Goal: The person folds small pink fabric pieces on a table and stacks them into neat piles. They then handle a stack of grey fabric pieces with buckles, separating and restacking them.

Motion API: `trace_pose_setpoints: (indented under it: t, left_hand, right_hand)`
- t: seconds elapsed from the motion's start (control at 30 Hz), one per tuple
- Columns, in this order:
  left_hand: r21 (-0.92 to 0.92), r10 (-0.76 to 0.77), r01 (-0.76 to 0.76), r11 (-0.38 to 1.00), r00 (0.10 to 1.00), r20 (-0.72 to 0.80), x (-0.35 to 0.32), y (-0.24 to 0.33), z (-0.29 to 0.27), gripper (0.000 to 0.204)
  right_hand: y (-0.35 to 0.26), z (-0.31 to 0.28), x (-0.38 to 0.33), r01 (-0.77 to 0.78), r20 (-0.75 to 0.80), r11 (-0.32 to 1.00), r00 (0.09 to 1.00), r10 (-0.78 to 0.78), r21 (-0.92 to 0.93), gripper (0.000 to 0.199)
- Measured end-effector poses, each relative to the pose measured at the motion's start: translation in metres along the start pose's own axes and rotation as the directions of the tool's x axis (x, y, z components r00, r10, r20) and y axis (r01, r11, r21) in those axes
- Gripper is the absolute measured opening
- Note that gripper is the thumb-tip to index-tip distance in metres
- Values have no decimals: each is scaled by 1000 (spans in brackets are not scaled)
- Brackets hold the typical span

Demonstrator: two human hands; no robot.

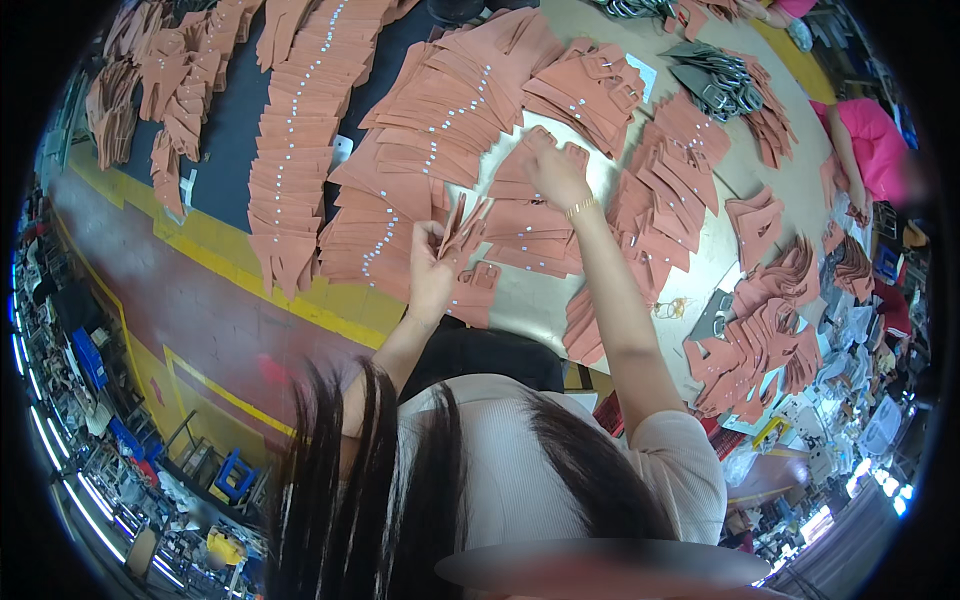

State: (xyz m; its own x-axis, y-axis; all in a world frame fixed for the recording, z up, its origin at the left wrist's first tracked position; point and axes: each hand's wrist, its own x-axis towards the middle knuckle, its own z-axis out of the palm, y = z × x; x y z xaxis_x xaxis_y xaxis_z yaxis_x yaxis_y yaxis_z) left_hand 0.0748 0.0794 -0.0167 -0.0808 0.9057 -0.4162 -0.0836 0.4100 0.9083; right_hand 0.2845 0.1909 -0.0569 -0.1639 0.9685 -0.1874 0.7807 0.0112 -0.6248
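On the worktable (600, 45), fanned rows lie sorted beyond the left hand (432, 268) pinching leather pieces (463, 228), right hand (556, 172) gripping another piece (530, 160), loose heaps remaining.

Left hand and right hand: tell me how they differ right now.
The left hand is drawn in close and grips a small fan of tan leather pieces upright; the right hand is stretched far out, pressing flat pieces on the table. The right wrist wears a gold bracelet; the left wrist is bare. Both touch the same tan, riveted leather cutouts.
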Motion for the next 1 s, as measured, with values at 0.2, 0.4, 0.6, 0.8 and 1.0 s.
trace_pose_setpoints:
  t: [0.2, 0.4, 0.6, 0.8, 1.0]
  left_hand:
    - [-82, -104, 108, 991, 993, 52, -9, 2, 1, 41]
    - [-193, -168, 194, 962, 975, 146, -13, -8, -10, 48]
    - [-161, -224, 253, 954, 958, 179, -16, -22, -23, 42]
    - [-83, -230, 250, 965, 952, 202, -20, -27, -32, 38]
    - [-42, -284, 296, 954, 942, 180, -27, -32, -37, 37]
  right_hand:
    - [-1, 18, 82, -409, 307, 784, 907, 290, 467, 73]
    - [-21, 40, 78, -477, 414, 625, 873, 258, 617, 78]
    - [-43, 52, 50, -458, 413, 626, 882, 228, 632, 80]
    - [-56, 53, 40, -478, 430, 630, 870, 243, 612, 80]
    - [-57, 60, 33, -455, 435, 638, 878, 202, 621, 79]
